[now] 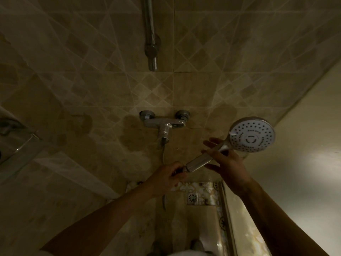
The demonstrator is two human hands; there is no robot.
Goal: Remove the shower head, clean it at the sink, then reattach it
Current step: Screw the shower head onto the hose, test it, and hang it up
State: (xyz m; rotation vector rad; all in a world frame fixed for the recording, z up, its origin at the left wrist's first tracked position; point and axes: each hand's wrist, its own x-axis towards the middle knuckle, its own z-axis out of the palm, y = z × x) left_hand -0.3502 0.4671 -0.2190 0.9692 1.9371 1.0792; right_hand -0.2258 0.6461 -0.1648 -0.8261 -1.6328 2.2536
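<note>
A shower head [252,134] is held out from a tiled wall [73,89] in a dim shower stall, its white spray face turned toward the camera at about three o'clock in the view. The chrome handle [200,162] slopes down toward seven o'clock, where the hose nut [180,169] is pinched between the thumb and curled fingers of the left hand [167,177]. The handle is steadied by the right hand [226,163], whose fingers are spread and lie along it rather than wrapped round it. The hose [163,154] is seen hanging from the mixer tap [165,124] at twelve o'clock, below the riser rail [150,34]; a floor drain [192,198] lies at six o'clock. Whether the nut is being loosened or tightened cannot be told. Either way, the step is best done with the handle kept still and only the nut turned, the thread kept straight, and any washer watched so that it is not dropped toward the drain.
</note>
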